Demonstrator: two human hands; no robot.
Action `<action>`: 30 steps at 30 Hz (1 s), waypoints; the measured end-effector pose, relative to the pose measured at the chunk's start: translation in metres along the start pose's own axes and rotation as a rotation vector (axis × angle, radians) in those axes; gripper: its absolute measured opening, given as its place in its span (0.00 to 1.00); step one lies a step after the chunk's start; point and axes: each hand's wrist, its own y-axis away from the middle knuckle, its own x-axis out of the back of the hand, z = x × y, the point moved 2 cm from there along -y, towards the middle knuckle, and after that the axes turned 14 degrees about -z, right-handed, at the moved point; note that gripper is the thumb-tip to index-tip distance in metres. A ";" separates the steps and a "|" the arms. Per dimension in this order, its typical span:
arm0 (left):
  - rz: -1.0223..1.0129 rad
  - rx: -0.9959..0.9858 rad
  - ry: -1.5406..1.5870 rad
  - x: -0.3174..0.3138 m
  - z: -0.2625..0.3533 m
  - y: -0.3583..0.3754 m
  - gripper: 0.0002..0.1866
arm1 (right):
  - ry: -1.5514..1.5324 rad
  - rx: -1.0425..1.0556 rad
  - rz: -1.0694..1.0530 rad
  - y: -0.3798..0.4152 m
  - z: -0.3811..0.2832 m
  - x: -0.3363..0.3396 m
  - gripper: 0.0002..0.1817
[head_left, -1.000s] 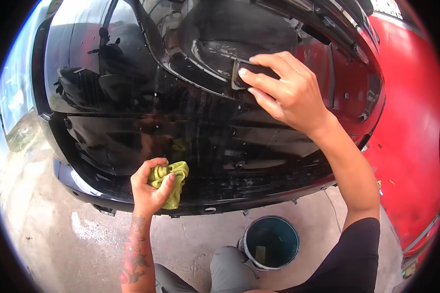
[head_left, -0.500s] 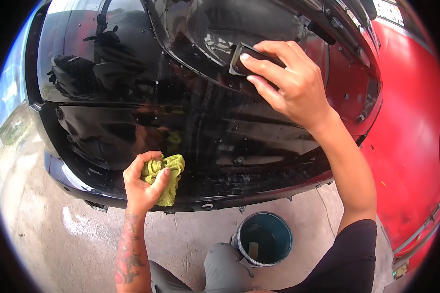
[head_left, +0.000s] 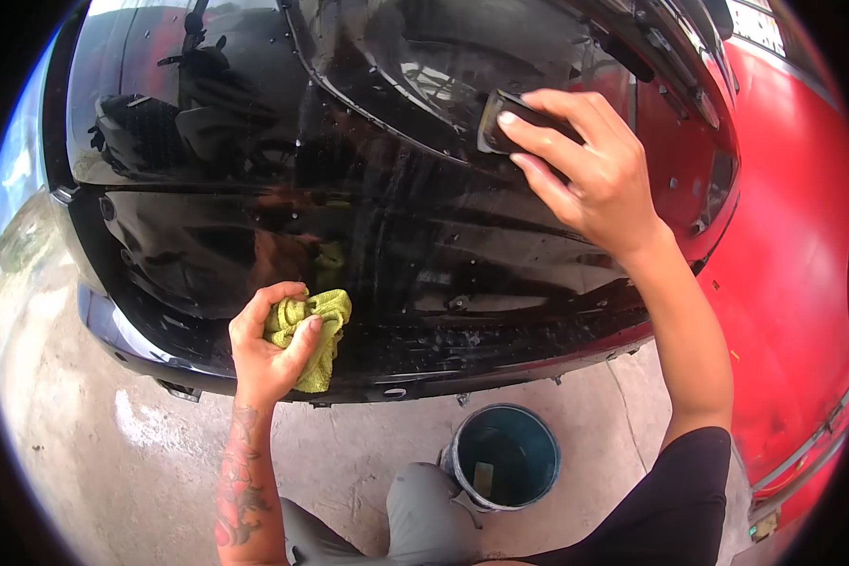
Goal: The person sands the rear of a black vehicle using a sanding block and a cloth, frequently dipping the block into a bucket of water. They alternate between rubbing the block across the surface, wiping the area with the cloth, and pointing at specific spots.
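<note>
Over black bodywork (head_left: 406, 226), a dark oblong block (head_left: 490, 128), aligned palmward, is pinched by right hand (head_left: 590, 174), yellow-green cloth (head_left: 328, 321) by left hand (head_left: 266, 349).

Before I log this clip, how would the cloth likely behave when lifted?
The cloth is probably floppy: it bunches into folds in the left hand. Its textured surface suggests it won't be very slippery. Its loose end makes rolling unlikely.

We list: right hand (head_left: 599, 170), gripping a dark block (head_left: 491, 130) at the glossy black bodywork (head_left: 377, 236); left hand (head_left: 262, 351), clutching a yellow-green cloth (head_left: 330, 325), near left; bucket (head_left: 538, 441), on the floor (head_left: 368, 443), near; red bodywork (head_left: 783, 236), right.
</note>
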 end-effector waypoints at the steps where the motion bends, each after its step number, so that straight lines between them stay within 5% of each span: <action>1: 0.004 -0.001 0.002 0.000 -0.001 0.000 0.19 | -0.006 -0.022 -0.008 0.004 0.000 0.000 0.20; 30: 0.003 0.009 0.007 -0.002 0.001 0.000 0.19 | 0.220 0.157 -0.108 0.007 0.022 0.015 0.22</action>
